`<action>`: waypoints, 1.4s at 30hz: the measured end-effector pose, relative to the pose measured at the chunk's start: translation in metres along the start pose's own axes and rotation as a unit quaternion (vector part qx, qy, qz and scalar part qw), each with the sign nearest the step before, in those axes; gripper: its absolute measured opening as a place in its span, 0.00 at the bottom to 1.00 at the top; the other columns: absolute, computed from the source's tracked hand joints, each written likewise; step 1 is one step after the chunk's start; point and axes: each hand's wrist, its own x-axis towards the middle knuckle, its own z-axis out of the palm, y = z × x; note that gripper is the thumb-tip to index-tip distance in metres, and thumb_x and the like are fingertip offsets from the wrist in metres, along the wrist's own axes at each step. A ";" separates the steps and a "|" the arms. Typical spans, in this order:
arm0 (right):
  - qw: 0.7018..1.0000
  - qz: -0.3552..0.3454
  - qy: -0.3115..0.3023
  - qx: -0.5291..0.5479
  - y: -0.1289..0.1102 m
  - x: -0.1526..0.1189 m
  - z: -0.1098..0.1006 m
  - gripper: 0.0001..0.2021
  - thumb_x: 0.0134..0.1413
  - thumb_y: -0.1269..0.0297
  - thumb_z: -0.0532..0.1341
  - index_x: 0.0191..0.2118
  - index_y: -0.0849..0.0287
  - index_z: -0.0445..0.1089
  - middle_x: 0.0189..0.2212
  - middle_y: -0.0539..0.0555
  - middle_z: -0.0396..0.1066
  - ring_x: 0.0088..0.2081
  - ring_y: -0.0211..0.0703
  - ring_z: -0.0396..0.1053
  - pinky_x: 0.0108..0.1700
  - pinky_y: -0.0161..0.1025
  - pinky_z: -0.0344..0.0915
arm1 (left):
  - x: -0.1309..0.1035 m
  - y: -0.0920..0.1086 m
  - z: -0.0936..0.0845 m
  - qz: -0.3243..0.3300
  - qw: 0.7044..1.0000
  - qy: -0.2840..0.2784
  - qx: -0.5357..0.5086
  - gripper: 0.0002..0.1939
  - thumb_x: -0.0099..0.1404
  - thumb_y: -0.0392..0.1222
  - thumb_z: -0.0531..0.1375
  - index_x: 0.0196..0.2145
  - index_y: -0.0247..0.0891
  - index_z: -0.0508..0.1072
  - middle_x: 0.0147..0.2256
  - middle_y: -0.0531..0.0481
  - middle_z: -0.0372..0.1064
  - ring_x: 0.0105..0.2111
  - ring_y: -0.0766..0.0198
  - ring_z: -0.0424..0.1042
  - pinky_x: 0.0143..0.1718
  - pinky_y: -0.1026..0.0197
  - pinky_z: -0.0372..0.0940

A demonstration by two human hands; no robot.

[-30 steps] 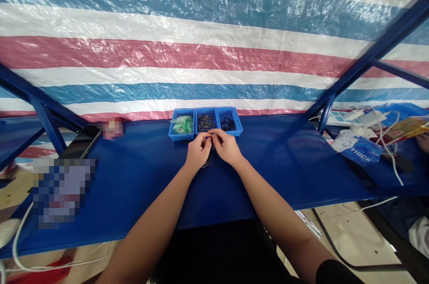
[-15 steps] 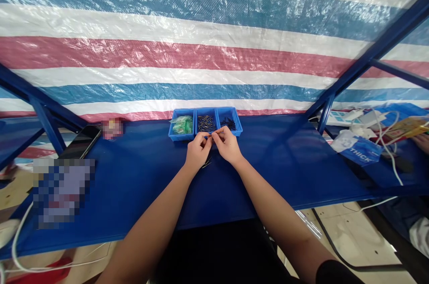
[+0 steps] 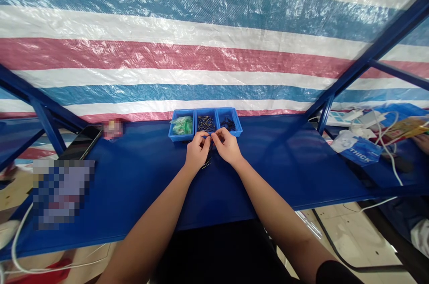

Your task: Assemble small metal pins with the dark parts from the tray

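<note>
While my left hand (image 3: 197,152) and right hand (image 3: 228,146) meet at the centre of the frame, fingertips pinched narrow together on a tiny part too small to make out, the three blue bins (image 3: 205,124) sit just above them: green bags (image 3: 182,125), metal pins (image 3: 205,123), black bits (image 3: 228,123). A few dark finished pieces (image 3: 207,163) lie under my left hand; the bins are far from used up.

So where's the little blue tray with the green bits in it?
In the head view, the small blue plastic tray holding green pieces sits at the far edge of the blue table, leftmost of three trays, just beyond the left hand.
</note>
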 end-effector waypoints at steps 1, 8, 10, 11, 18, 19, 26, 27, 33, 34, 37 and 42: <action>1.000 -0.001 -0.001 -0.001 0.000 0.000 0.000 0.12 0.62 0.51 0.56 0.36 0.54 0.65 0.30 0.50 0.73 0.31 0.41 0.72 0.35 0.38 0.67 | 0.000 0.000 0.000 -0.001 1.000 0.000 0.000 0.09 0.68 0.47 0.56 0.43 0.41 0.70 0.20 0.58 0.64 0.20 0.69 0.63 0.28 0.66 0.58; 1.000 -0.007 -0.003 -0.005 -0.001 0.000 0.000 0.12 0.61 0.52 0.56 0.36 0.55 0.65 0.29 0.50 0.72 0.30 0.40 0.71 0.33 0.37 0.66 | 0.000 0.002 -0.001 -0.002 1.000 -0.003 0.006 0.09 0.69 0.47 0.56 0.42 0.41 0.70 0.19 0.59 0.62 0.20 0.70 0.62 0.27 0.66 0.58; 1.000 -0.010 -0.003 -0.003 -0.001 0.000 0.000 0.11 0.61 0.52 0.56 0.37 0.55 0.66 0.30 0.50 0.73 0.31 0.41 0.71 0.34 0.37 0.67 | 0.000 0.002 -0.001 -0.006 1.000 -0.006 0.008 0.09 0.69 0.47 0.56 0.42 0.41 0.69 0.19 0.59 0.62 0.20 0.69 0.62 0.27 0.66 0.58; 1.000 -0.012 -0.004 -0.002 -0.001 0.000 0.000 0.11 0.61 0.53 0.56 0.37 0.55 0.66 0.30 0.50 0.73 0.31 0.41 0.72 0.34 0.37 0.67 | 0.000 0.003 -0.001 -0.007 1.000 -0.008 0.008 0.09 0.69 0.47 0.55 0.42 0.40 0.69 0.20 0.58 0.63 0.20 0.69 0.62 0.27 0.66 0.58; 1.000 -0.022 -0.007 0.000 0.000 0.001 0.001 0.09 0.62 0.55 0.56 0.40 0.54 0.68 0.32 0.50 0.74 0.33 0.41 0.73 0.36 0.38 0.68 | -0.001 0.002 -0.002 -0.013 1.000 -0.009 0.016 0.10 0.69 0.48 0.55 0.42 0.40 0.70 0.22 0.57 0.66 0.21 0.68 0.65 0.27 0.65 0.58; 1.000 -0.021 -0.008 0.000 0.000 0.001 0.001 0.09 0.62 0.55 0.56 0.41 0.54 0.68 0.32 0.51 0.74 0.33 0.41 0.73 0.36 0.38 0.68 | -0.001 0.002 -0.002 -0.013 1.000 -0.009 0.017 0.10 0.69 0.48 0.54 0.42 0.40 0.70 0.22 0.56 0.67 0.21 0.68 0.66 0.27 0.65 0.59; 1.000 -0.026 -0.010 -0.005 0.002 0.001 0.001 0.10 0.61 0.56 0.57 0.43 0.54 0.68 0.32 0.51 0.75 0.33 0.42 0.73 0.36 0.39 0.68 | -0.001 0.000 0.000 -0.001 1.000 0.000 0.018 0.13 0.70 0.50 0.52 0.40 0.39 0.71 0.27 0.53 0.71 0.26 0.66 0.69 0.31 0.65 0.61; 1.000 -0.027 -0.012 -0.006 0.002 0.001 0.001 0.10 0.61 0.56 0.56 0.43 0.54 0.68 0.32 0.51 0.75 0.32 0.42 0.73 0.36 0.39 0.68 | -0.001 0.000 -0.001 0.001 1.000 0.000 0.019 0.14 0.70 0.50 0.52 0.40 0.39 0.71 0.27 0.53 0.71 0.26 0.66 0.69 0.31 0.65 0.61; 0.999 -0.032 -0.014 -0.009 0.002 0.000 0.000 0.13 0.62 0.58 0.56 0.50 0.54 0.67 0.33 0.50 0.75 0.32 0.41 0.73 0.37 0.38 0.68 | -0.001 0.001 -0.001 0.001 1.000 -0.008 0.025 0.14 0.71 0.50 0.52 0.39 0.39 0.71 0.28 0.53 0.71 0.27 0.66 0.69 0.31 0.65 0.61; 0.999 -0.033 -0.014 -0.009 0.002 0.000 0.000 0.13 0.62 0.58 0.56 0.50 0.54 0.67 0.33 0.51 0.75 0.32 0.41 0.73 0.37 0.38 0.68 | -0.001 0.001 -0.001 0.001 1.000 -0.009 0.024 0.14 0.71 0.50 0.52 0.39 0.39 0.71 0.28 0.53 0.72 0.27 0.66 0.70 0.31 0.65 0.61; 0.999 -0.037 -0.013 -0.009 0.002 0.000 0.001 0.13 0.62 0.57 0.56 0.49 0.54 0.67 0.32 0.50 0.75 0.32 0.40 0.72 0.37 0.38 0.68 | -0.001 0.000 -0.001 -0.001 1.000 -0.011 0.023 0.14 0.71 0.50 0.52 0.39 0.39 0.71 0.28 0.53 0.72 0.27 0.66 0.70 0.32 0.65 0.61; 0.999 -0.028 -0.015 -0.010 0.001 0.000 0.000 0.11 0.62 0.57 0.56 0.46 0.54 0.68 0.32 0.50 0.74 0.31 0.40 0.72 0.36 0.38 0.68 | -0.001 0.002 -0.001 -0.005 1.000 -0.011 0.021 0.14 0.71 0.50 0.52 0.39 0.39 0.71 0.28 0.53 0.72 0.27 0.66 0.70 0.32 0.65 0.62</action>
